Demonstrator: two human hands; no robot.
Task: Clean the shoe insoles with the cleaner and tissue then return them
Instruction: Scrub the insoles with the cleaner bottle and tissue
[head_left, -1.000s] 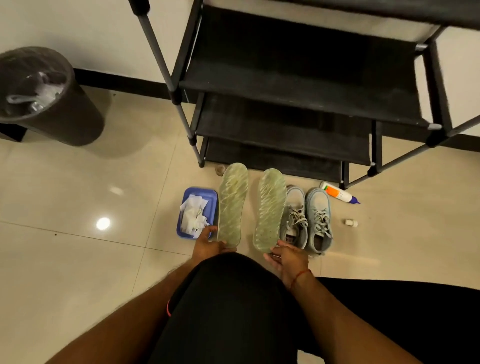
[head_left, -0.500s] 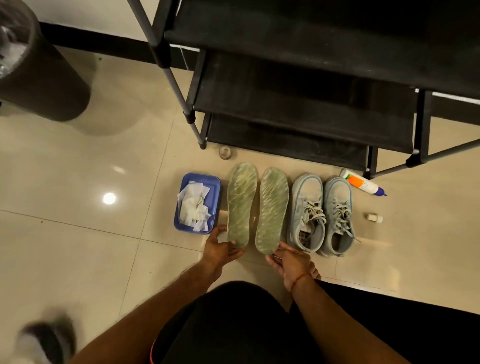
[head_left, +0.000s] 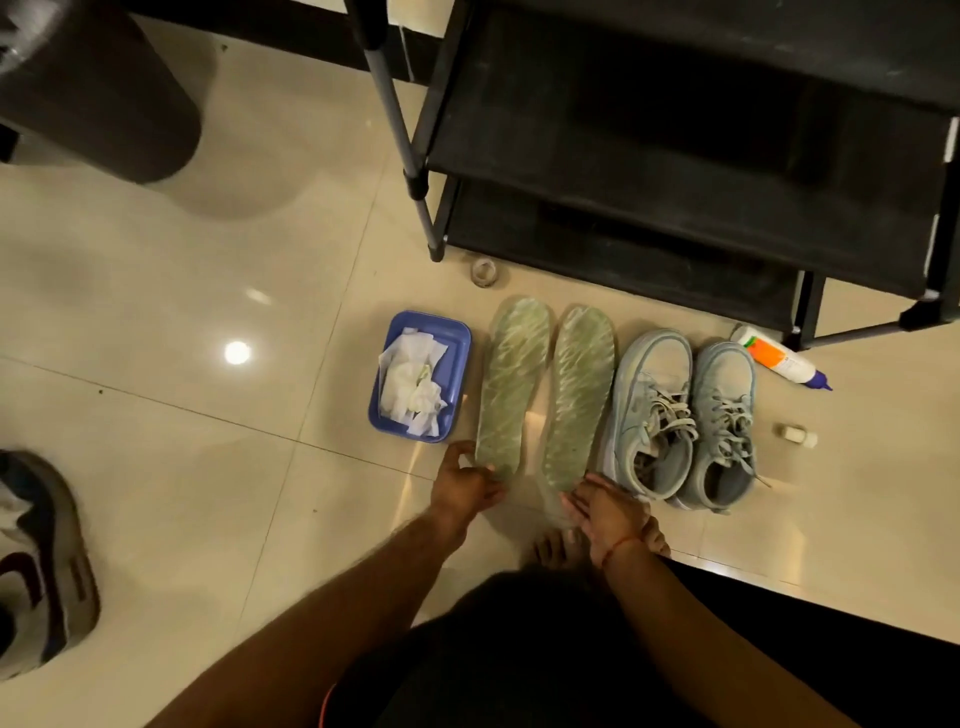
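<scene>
Your left hand (head_left: 467, 483) grips the heel end of the left insole (head_left: 511, 384). One digit lies along the insole's left edge and the others curl under the heel. Your right hand (head_left: 605, 512) sits at the heel end of the right insole (head_left: 579, 395), with its fingers reaching onto it. This view does not show whether they pinch the insole or only rest against it. A red thread (head_left: 615, 548) circles the right wrist.

Both insoles lie flat on the tiled floor (head_left: 208, 467), directly ahead of your hands. They are side by side and nearly parallel, with a narrow strip of floor between them. Their toe ends point away from you, toward the shoe rack (head_left: 675, 156). Each insole is pale green with a diagonal ribbed pattern.

Just left of the left insole stands a blue tray (head_left: 460, 340) holding crumpled white tissues (head_left: 413, 384). Just right of the right insole stands the inner shoe (head_left: 649, 410), and the outer shoe (head_left: 724, 421) touches it. Both shoes are grey-blue, laced and upright, with their toes toward the rack.

The cleaner bottle (head_left: 779, 358) lies on its side beyond the outer shoe, near the rack's foot. A small white cap (head_left: 797, 435) lies apart from it on the floor.

A small round object (head_left: 484, 271) lies at the rack's front edge, beyond the insoles. A dark bin (head_left: 104, 93) stands at the far left. Another shoe (head_left: 41, 561) shows at the left edge, well apart from your hands.
</scene>
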